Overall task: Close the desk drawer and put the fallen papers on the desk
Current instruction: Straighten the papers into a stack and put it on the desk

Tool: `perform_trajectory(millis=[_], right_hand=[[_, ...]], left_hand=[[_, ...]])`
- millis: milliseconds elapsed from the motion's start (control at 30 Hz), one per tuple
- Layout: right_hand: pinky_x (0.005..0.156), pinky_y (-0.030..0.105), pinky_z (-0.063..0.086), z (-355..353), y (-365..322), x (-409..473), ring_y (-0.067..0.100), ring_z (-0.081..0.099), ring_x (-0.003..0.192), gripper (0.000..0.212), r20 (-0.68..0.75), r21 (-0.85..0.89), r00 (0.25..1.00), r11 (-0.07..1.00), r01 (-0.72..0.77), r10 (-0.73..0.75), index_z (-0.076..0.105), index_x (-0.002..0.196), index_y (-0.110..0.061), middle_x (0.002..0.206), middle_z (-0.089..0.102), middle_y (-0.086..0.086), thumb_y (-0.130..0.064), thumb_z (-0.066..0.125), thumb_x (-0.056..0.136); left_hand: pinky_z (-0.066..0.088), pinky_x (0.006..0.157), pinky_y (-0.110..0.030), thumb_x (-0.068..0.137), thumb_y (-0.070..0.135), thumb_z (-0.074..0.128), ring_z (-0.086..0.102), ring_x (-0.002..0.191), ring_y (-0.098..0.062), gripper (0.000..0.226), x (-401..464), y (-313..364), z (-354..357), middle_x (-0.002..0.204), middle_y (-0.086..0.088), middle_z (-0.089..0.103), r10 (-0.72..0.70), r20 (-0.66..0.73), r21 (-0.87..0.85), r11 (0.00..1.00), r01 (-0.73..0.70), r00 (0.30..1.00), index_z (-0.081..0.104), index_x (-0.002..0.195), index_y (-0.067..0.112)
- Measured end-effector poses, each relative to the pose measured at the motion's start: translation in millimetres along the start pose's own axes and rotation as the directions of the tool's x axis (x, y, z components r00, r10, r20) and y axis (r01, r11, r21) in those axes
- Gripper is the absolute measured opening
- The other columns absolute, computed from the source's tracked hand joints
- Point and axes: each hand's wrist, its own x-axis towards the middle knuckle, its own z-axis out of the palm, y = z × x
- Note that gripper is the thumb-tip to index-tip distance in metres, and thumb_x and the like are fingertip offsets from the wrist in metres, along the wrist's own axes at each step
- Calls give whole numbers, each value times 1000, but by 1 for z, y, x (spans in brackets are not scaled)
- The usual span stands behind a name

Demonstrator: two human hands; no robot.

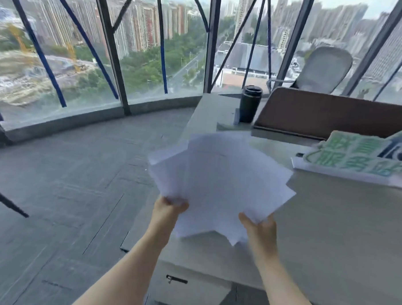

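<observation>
Above the near left corner of the desk [330, 227], a person holds a loose, fanned bundle of white papers [219, 176] in both bare hands. The left hand [170, 207] pinches the bundle's lower left edge, and the right hand [259, 224] is closed on its lower right edge. The sheets are uneven and splayed; part of the bundle hangs past the desk's left edge, over the grey floor [67, 181], and whether its underside touches the desktop cannot be told.

Below the desk's near edge, the drawer [189, 288] front with its small dark handle [176, 279] seems to sit flush, so the drawer looks closed, though the wide-angle view makes this uncertain. No sheets are visible on the floor.

Toward the far left corner of the desk stands a dark travel mug [250, 103], just beside a brown divider panel [335, 114]. A green and white sign [356, 159] lies along the right edge.

Judging by this, the task is almost finished: what remains is to lay the papers down on the bare desktop and let go.
</observation>
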Motion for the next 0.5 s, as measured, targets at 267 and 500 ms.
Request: perform_trajectory(millis=[267, 500], right_hand=[[56, 18, 46, 3, 15, 85, 1, 60, 61, 17, 117, 86, 990, 993, -87, 76, 67, 83, -13, 70, 70, -11, -8, 60, 68], [63, 25, 49, 25, 9, 124, 12, 62, 71, 21, 70, 160, 997, 987, -30, 19, 64, 93, -7, 78, 68, -2, -2, 55, 75]], left_hand=[[55, 82, -51, 64, 4, 73, 69, 91, -37, 46, 65, -6, 25, 103, -18, 72, -80, 51, -86, 993, 85, 995, 63, 109, 4], [57, 76, -41, 66, 5, 71, 71, 83, -25, 35, 98, 20, 33, 93, -8, 76, 19, 31, 42, 999, -20, 999, 67, 101, 6]])
